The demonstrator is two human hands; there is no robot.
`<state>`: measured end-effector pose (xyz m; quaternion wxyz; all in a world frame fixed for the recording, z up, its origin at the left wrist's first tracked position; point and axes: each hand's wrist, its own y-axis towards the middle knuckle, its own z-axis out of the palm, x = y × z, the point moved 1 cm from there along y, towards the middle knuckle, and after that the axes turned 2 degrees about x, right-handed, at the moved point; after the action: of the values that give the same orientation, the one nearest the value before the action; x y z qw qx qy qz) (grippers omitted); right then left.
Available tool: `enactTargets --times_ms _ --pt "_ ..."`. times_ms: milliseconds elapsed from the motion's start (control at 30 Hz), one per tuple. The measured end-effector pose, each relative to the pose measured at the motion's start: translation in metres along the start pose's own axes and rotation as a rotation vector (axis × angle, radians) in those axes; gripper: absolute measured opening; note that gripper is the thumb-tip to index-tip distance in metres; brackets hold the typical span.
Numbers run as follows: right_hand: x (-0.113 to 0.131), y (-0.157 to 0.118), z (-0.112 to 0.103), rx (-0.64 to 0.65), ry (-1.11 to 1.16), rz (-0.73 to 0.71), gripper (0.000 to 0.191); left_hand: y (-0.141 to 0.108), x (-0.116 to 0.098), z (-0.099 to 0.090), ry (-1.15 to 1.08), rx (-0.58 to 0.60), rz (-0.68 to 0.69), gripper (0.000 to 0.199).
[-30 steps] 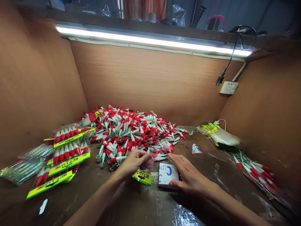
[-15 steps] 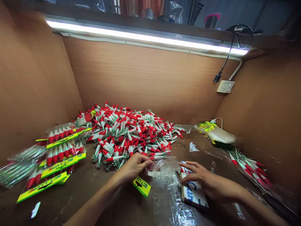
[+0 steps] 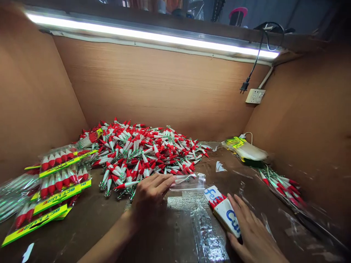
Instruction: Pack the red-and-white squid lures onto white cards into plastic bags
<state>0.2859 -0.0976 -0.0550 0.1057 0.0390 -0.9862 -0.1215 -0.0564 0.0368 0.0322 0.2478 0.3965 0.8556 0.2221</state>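
Note:
My left hand (image 3: pixel 153 188) is closed, palm down, with bent fingers on one end of a clear plastic bag (image 3: pixel 189 182). The bag stretches to the right, just in front of a heap of red-and-white fishing lures (image 3: pixel 148 149) with green-tinted fittings. My right hand (image 3: pixel 252 226) lies with its fingers stretched out along the right side of a white block (image 3: pixel 223 210) marked with blue lettering and red patches. Its thumb is at the block's near end. The fingers hide part of that block.
Packed lures with yellow cards (image 3: pixel 63 190) are stacked at the left. Yellow-topped empty bags (image 3: pixel 244 148) lie at the right rear, with more lures (image 3: pixel 282 188) before them. A black plug (image 3: pixel 244 87) hangs near a wall socket (image 3: pixel 255 96). Tape strips (image 3: pixel 208 230) cover some tabletop.
The yellow card near my left hand has gone from sight. The clear bag now lies straighter to the right. The block has turned, and my right hand has slid to its near right side.

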Motion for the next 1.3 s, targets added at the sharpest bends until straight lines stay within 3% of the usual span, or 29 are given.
enactTargets --times_ms 167,300,433,533,633,733,967,1200,1300 --pt "-0.013 0.008 -0.016 0.105 0.191 0.049 0.099 -0.003 -0.013 0.015 0.079 0.141 0.222 0.038" --pt "-0.021 0.003 -0.028 0.076 0.289 0.102 0.096 -0.005 -0.014 0.03 0.021 0.25 0.241 0.037" --pt "-0.02 -0.007 -0.037 -0.051 0.374 0.044 0.092 0.003 -0.009 0.023 -0.169 0.35 0.054 0.027" --pt "-0.017 -0.01 -0.042 -0.09 0.424 -0.04 0.092 0.011 -0.008 0.006 -0.503 0.547 -0.21 0.038" --pt "-0.015 -0.009 -0.044 -0.07 0.434 -0.108 0.095 0.012 -0.008 -0.006 -0.805 0.779 -0.47 0.05" --pt "-0.012 -0.006 -0.041 -0.003 0.393 -0.161 0.1 0.007 -0.003 -0.006 -0.889 0.915 -0.57 0.056" --pt "-0.002 -0.002 -0.036 0.116 0.345 -0.292 0.105 -0.004 0.014 0.012 -0.875 0.954 -0.616 0.06" --pt "-0.007 -0.002 -0.031 0.095 0.286 -0.283 0.102 -0.006 0.017 0.014 -0.918 0.936 -0.683 0.06" --pt "-0.009 -0.002 -0.029 0.074 0.279 -0.27 0.101 -0.006 0.016 0.015 -0.969 0.983 -0.724 0.059"
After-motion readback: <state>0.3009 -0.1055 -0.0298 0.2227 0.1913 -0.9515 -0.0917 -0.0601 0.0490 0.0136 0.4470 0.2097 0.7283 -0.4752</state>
